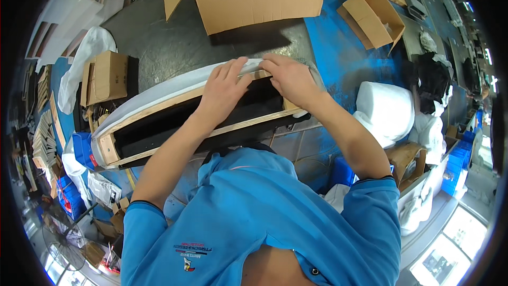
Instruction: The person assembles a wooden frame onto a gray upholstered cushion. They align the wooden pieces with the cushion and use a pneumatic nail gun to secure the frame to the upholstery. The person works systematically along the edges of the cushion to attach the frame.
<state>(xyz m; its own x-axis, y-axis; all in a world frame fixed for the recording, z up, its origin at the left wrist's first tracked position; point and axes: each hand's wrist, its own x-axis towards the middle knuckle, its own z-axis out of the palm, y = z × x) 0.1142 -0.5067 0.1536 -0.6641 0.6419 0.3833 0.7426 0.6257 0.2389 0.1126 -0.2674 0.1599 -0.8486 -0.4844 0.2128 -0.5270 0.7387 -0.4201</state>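
In front of me lies a long, slightly curved wooden frame (159, 110) with a black, hollow inside. White fabric-like padding (153, 93) wraps its far side and runs along the far rail. My left hand (225, 89) reaches over that rail near its right part. Its fingers press the padding at the edge, and its thumb bends on the near side. Close beside it, my right hand (292, 78) has its fingers curled and pinched on the padding at the same rail. The fabric under both sets of fingertips is partly hidden.
A large open cardboard box (259, 2) with clear plastic inside stands beyond the frame. Smaller cartons sit at the left (106, 78) and far right (373, 16). A white roll of padding (385, 110) is at my right, and a blue bin (83, 149) touches the frame's left end.
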